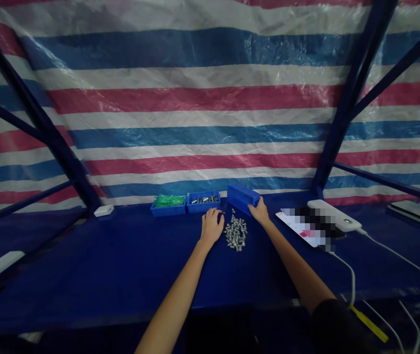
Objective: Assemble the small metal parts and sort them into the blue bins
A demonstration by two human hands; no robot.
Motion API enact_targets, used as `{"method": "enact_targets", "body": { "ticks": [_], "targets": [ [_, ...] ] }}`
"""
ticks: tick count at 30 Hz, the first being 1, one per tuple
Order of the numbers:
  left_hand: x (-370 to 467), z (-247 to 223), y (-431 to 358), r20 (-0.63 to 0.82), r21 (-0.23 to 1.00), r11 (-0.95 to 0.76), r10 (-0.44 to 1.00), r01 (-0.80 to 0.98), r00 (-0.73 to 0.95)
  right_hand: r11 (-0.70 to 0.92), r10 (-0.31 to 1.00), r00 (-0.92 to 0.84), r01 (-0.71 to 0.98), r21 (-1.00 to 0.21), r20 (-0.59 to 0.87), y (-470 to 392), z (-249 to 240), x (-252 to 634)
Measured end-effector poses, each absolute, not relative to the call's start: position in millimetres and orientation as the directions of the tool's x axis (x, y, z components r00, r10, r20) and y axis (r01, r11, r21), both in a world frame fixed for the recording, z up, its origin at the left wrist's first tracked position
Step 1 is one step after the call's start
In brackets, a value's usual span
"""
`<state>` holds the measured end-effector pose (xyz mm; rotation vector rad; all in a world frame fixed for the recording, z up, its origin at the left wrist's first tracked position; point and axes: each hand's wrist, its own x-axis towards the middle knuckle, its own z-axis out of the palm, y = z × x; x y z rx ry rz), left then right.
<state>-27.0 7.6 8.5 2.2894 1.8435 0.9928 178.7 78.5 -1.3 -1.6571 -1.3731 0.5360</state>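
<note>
A loose pile of grey metal screws (236, 233) lies on the dark blue table, between my two hands. My right hand (260, 212) grips the right end of a blue plastic bin (242, 198), which is tipped on its side behind the pile. My left hand (212, 225) rests to the left of the screws with its fingers apart and nothing visible in it. Just behind that hand stands a second blue bin (203, 208) with small metal parts inside. Beside it, a third blue bin (169, 211) holds green plastic pieces (168, 200).
On the right lie a tablet-like device (298, 228), partly blurred out, and a white power bank (333, 215) with white cables (397, 248). A small white box (104, 211) sits at the back left. Blue metal posts (337, 118) and a striped tarp (202, 118) enclose the table.
</note>
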Motion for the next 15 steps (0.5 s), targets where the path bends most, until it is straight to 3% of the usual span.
{"method": "enact_targets", "body": {
  "ticks": [6, 11, 15],
  "targets": [
    [-26.3, 9.6, 7.9, 0.422, 0.419, -0.241, 0.905, 0.875, 0.048, -0.032, 0.964, 0.235, 0.568, -0.822, 0.124, 85.5, 3.0, 190.8],
    [-24.8, 1.1, 10.7, 0.256, 0.398, -0.238, 0.956, 0.886, 0.141, -0.053, 0.976, 0.207, 0.52, -0.853, 0.065, 87.9, 3.8, 203.6],
    [-23.4, 0.3, 10.8, 0.235, 0.413, -0.282, 0.952, 0.866, 0.198, -0.097, 0.972, 0.234, 0.485, -0.869, 0.023, 87.1, 6.2, 211.4]
  ]
}}
